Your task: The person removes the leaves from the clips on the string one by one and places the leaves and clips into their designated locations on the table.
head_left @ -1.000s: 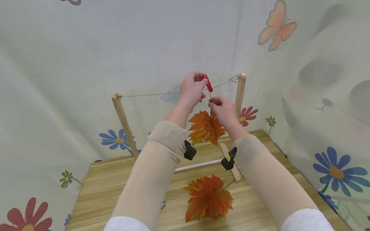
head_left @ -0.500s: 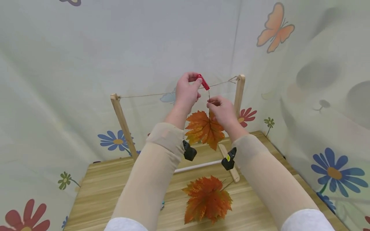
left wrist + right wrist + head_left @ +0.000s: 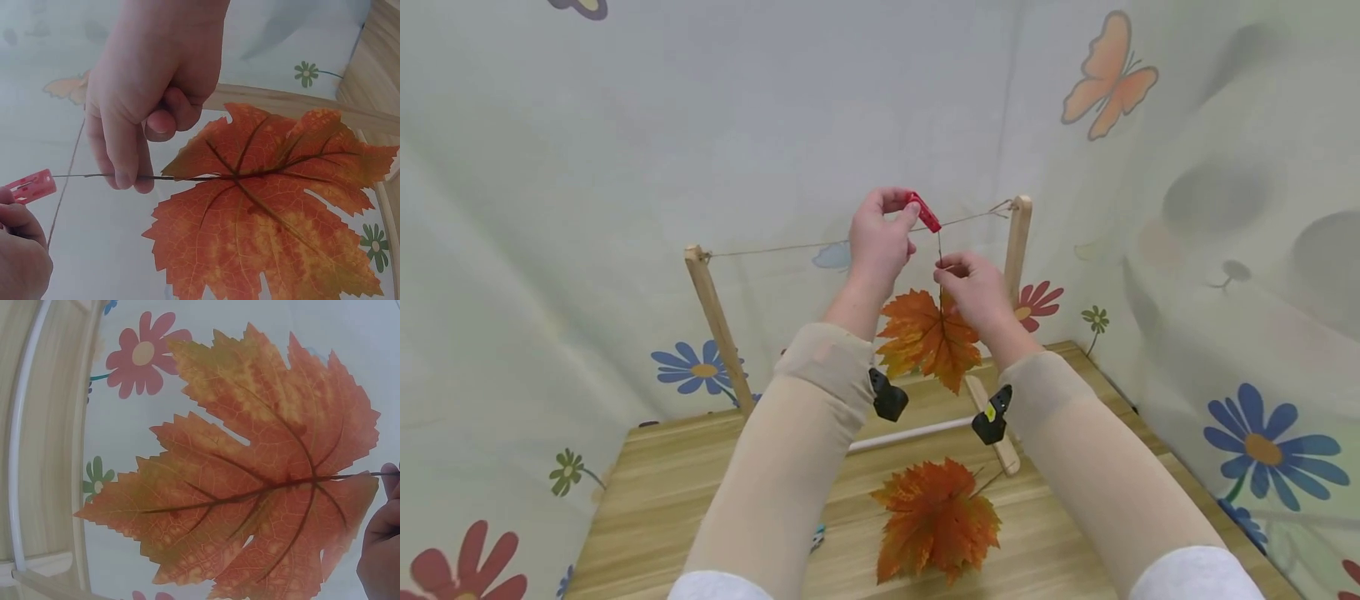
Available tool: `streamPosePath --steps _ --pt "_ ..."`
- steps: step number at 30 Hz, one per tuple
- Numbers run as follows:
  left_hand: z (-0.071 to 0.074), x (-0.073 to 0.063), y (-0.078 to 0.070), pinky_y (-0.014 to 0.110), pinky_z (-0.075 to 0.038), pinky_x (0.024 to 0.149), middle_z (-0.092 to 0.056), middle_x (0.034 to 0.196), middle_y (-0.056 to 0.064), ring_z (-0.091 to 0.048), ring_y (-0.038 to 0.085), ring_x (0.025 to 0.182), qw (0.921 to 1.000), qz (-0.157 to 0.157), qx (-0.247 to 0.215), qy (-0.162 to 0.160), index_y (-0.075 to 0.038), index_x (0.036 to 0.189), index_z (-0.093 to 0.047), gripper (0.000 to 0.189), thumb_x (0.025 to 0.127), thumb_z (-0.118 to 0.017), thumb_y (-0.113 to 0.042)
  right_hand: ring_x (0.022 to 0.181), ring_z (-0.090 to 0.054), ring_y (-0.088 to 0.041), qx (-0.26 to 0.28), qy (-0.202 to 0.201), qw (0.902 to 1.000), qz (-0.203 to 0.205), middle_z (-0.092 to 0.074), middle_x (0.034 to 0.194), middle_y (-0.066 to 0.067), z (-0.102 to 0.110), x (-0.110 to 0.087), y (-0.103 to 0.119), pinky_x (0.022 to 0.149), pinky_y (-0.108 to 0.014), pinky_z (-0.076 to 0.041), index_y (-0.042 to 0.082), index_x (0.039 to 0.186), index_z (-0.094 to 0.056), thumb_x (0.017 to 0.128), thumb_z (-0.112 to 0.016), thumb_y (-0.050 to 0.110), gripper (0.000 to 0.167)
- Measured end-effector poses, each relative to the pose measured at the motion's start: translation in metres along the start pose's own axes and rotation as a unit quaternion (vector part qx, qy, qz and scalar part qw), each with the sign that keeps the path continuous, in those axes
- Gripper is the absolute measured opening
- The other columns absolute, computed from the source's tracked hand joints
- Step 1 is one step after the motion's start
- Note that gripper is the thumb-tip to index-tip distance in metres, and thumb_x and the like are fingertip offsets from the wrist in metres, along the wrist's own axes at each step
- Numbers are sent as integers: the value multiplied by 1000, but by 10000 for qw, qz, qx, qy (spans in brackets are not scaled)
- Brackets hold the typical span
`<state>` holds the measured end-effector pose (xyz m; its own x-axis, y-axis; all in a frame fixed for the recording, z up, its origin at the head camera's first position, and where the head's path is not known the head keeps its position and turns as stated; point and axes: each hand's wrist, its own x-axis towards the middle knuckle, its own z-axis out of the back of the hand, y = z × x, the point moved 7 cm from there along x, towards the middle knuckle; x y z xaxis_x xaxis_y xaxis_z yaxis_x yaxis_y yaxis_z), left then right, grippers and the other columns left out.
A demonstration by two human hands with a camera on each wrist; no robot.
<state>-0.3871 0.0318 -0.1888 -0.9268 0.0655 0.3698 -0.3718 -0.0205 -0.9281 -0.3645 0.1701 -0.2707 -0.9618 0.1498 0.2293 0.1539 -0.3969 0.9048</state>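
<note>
My left hand (image 3: 880, 237) pinches a red clothespin (image 3: 925, 212) between thumb and fingers, close to the string (image 3: 782, 247) strung between two wooden posts. Just below and to the right, my right hand (image 3: 976, 287) pinches the thin dark stem of an orange artificial maple leaf (image 3: 928, 333), which hangs beneath the fingers. In the left wrist view the upper end of the stem (image 3: 75, 175) reaches the tip of the red clothespin (image 3: 37, 185), and the string passes right beside it. The right wrist view is filled mostly by the leaf (image 3: 269, 481).
A second orange maple leaf (image 3: 936, 521) lies on the wooden table (image 3: 662, 483). Behind it are a white rod (image 3: 917, 432) and the right post's wooden foot (image 3: 1007, 457). The left post (image 3: 722, 325) rises at the back. A small teal object (image 3: 817, 536) lies by the left sleeve.
The left hand and clothespin have shifted slightly left, and the clothespin leans more to the left. The right hand keeps its pinch on the leaf's stem, barely moving.
</note>
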Motion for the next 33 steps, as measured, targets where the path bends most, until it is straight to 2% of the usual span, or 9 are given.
streamPosePath --steps 12,21,24,29,33 --pt "14 -1 -9 23 -42 46 -58 105 -1 -46 20 48 9998 -138 -136 -73 -14 111 -58 19 93 -60 -21 89 -55 -23 41 150 9999 -26 -61 110 -3 -4 1 2 65 -32 -52 16 118 -59 94 -57 27 26" --pt "22 -8 -9 22 -41 45 -57 107 1 -44 18 47 9995 -156 -256 49 -14 113 -56 21 93 -58 -20 86 -54 -26 228 168 9995 -103 -60 111 -4 -3 0 -3 63 -30 -51 18 116 -60 94 -58 28 25" --pt "22 -10 -7 22 -41 44 -57 108 3 -45 18 47 9992 -115 -335 175 -12 117 -55 25 93 -57 -21 85 -54 -28 291 158 9994 -73 -60 110 -6 -2 0 -4 62 -29 -51 16 115 -59 94 -58 28 25" --pt "18 -14 4 23 -43 44 -56 112 3 -47 19 51 9974 125 -530 476 -12 126 -52 36 93 -56 -24 77 -53 -29 264 129 9995 -110 -60 110 -6 -1 -1 -9 61 -31 -51 15 115 -59 94 -58 26 23" --pt "16 -20 9 23 -46 47 -57 110 4 -50 22 56 9962 128 -599 618 -13 129 -52 38 93 -56 -27 72 -52 -26 293 109 9995 -101 -60 109 -6 -1 -1 -11 62 -32 -51 15 115 -59 94 -58 28 24"
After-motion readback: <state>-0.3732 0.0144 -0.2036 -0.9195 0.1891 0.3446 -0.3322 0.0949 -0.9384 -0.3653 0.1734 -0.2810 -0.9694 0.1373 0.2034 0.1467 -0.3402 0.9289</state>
